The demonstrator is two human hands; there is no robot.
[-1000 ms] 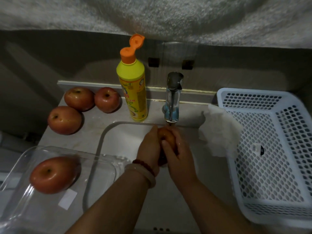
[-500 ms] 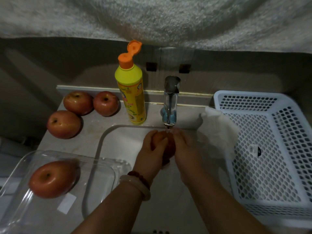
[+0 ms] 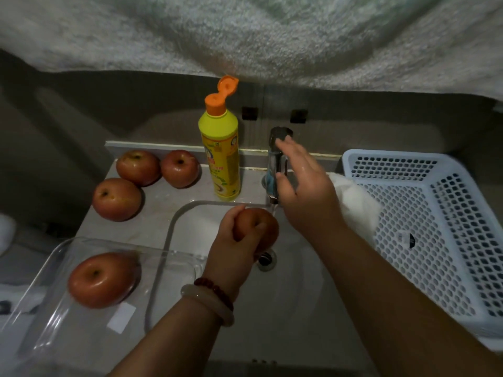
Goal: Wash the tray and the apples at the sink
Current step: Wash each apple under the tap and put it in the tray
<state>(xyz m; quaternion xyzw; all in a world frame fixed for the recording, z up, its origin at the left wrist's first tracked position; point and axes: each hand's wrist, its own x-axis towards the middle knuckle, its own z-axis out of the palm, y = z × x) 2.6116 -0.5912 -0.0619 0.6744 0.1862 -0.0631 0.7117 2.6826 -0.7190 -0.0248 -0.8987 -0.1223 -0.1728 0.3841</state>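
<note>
Dim light throughout; shadows heavy in the corners. Upper band of the view filled by a pale, rough-textured wall [image 3: 245,36], blurred by the wide lens. Below it a darker grey-brown wall panel [image 3: 95,110] runs the full width, with two small dark square fittings [image 3: 249,113] set side by side. A narrow pale ledge [image 3: 152,146] marks the back edge of a light stone-coloured countertop [image 3: 163,208]. At the far left, past the counter edge, a dark drop to what may be floor, with a whitish object [image 3: 5,232] too blurred to identify. Lower left corner equally unclear.
</note>
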